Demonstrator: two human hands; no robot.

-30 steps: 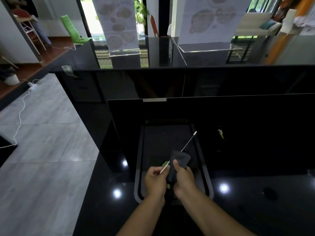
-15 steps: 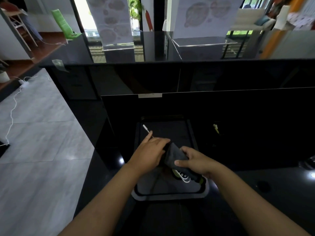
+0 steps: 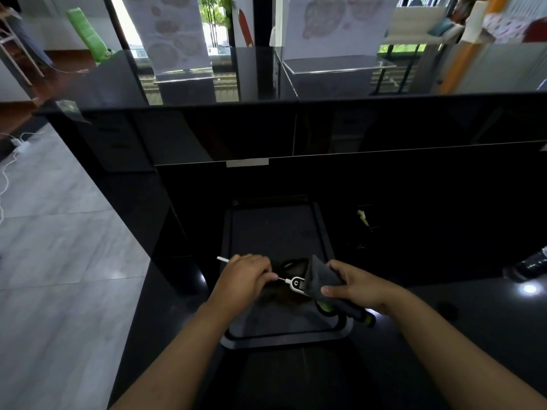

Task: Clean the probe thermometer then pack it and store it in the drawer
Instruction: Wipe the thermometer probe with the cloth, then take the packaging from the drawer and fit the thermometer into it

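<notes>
The probe thermometer [image 3: 297, 284] has a white head with a round button and a green body that shows below the cloth. A dark grey cloth [image 3: 321, 279] is wrapped around its body, and my right hand [image 3: 358, 287] grips cloth and thermometer together above the black tray [image 3: 284, 340]. My left hand [image 3: 242, 279] pinches a thin white cotton swab [image 3: 222, 259]. One tip of the swab touches the thermometer's head; the other sticks out to the left past my knuckles. The probe itself is hidden.
The tray lies on a glossy black counter whose left edge drops to a grey tiled floor. A small green item [image 3: 362, 217] lies on the counter right of the tray. A dark object [image 3: 529, 266] sits at the far right edge. A raised black ledge runs behind.
My left hand has turned the swab, so its free end points left and its other tip now meets the thermometer's white head. The cloth has slid right, uncovering that head.
</notes>
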